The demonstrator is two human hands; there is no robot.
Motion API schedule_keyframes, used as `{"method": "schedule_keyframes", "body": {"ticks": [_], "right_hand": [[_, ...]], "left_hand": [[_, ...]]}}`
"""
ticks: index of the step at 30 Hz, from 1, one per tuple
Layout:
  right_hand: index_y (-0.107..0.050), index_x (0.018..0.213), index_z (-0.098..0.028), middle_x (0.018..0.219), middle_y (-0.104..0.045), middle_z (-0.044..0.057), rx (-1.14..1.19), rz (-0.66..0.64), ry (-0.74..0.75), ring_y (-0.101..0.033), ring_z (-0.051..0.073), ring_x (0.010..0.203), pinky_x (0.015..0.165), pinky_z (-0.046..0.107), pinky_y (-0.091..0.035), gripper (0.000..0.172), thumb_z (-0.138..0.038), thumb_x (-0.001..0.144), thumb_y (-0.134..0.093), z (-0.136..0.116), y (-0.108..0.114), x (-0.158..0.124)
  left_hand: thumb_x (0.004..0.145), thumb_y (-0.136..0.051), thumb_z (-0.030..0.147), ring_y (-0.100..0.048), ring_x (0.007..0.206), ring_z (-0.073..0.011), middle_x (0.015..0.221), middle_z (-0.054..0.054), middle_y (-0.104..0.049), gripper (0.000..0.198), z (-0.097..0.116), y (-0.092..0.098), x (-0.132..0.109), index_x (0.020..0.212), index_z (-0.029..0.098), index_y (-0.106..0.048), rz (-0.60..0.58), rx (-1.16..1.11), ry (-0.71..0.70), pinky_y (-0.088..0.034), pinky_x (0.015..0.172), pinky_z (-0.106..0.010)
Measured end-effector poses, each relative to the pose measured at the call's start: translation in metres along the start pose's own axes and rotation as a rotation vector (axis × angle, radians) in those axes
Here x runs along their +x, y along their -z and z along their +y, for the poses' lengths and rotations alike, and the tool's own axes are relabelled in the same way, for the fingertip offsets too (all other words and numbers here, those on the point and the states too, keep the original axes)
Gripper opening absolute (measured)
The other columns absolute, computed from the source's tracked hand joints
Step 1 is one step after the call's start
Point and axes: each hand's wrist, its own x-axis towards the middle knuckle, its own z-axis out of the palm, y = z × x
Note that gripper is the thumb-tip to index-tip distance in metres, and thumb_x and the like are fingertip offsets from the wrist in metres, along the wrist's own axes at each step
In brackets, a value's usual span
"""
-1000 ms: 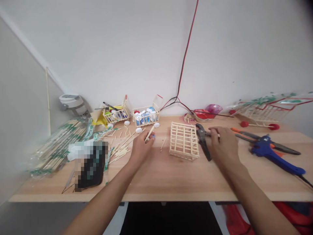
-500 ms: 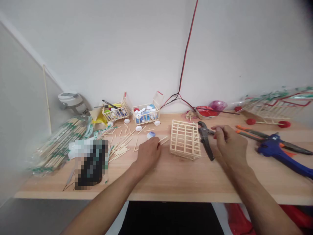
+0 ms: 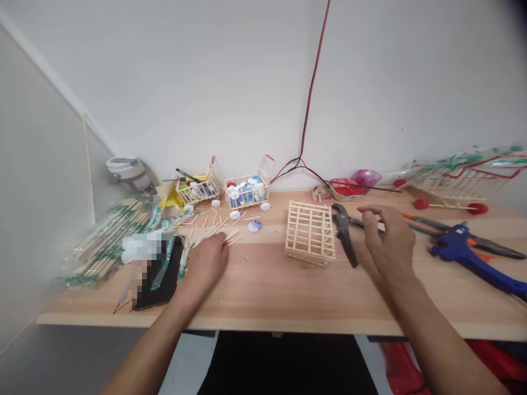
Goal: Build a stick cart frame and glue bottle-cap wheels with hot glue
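My left hand (image 3: 205, 259) is closed at the right edge of a pile of short wooden sticks (image 3: 191, 249). Several cut sticks (image 3: 234, 237) stick out past its fingers to the right. My right hand (image 3: 389, 238) hovers over the handle of a dark hand cutter (image 3: 346, 241), its fingers loosely curled and the thumb a little apart from the forefinger; I see nothing held. Between the hands rests a small basket frame (image 3: 310, 233) built of wooden sticks. A blue and white bottle cap (image 3: 254, 225) lies left of it.
Two small stick carts with white wheels (image 3: 247, 195) stand at the back, loaded with caps and other items. Bagged sticks (image 3: 115, 236) and a black object (image 3: 164, 282) are at left. A blue glue gun (image 3: 461, 247), orange-handled pliers (image 3: 424, 220) and a red-wheeled cart (image 3: 465, 189) are at right.
My left hand has moved left from beside the bottle cap to the stick pile; more stick ends now show past its fingers. My right hand has barely shifted. The basket frame stays put.
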Motion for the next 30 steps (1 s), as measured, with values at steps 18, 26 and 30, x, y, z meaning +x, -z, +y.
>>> {"method": "schedule_keyframes", "body": {"ticks": [18,26,30], "right_hand": [[-0.062,0.117,-0.02,0.115,-0.071,0.012,-0.12,-0.536,0.237,-0.064,0.032,0.107,0.092,0.048,-0.043,0.044,-0.051,0.086,-0.063,-0.015,0.023,-0.049],[-0.066,0.106,-0.02,0.09,-0.075,0.009,0.004,-0.627,0.166,-0.068,0.026,0.082,0.073,0.036,-0.049,0.024,-0.03,0.09,-0.053,-0.025,0.007,-0.024],[-0.065,0.114,-0.019,0.09,-0.074,0.006,0.122,-0.604,0.096,-0.068,0.022,0.075,0.067,0.031,-0.051,0.031,-0.029,0.087,-0.053,-0.022,-0.004,-0.004]], "left_hand": [[0.077,-0.057,0.019,-0.056,0.058,-0.0092,0.123,-0.012,-0.068,0.057,0.076,-0.012,0.019,0.133,0.012,-0.058,-0.362,-1.229,-0.074,-0.037,0.045,-0.019],[0.072,-0.058,0.014,-0.04,0.043,-0.0003,0.136,-0.017,-0.058,0.068,0.091,-0.01,0.031,0.14,0.013,-0.051,-0.377,-1.357,-0.095,-0.033,0.039,-0.018],[0.073,-0.057,0.012,-0.039,0.04,0.0003,0.131,-0.017,-0.062,0.066,0.094,-0.01,0.04,0.139,0.01,-0.052,-0.346,-1.384,-0.07,-0.033,0.039,-0.019]]}}
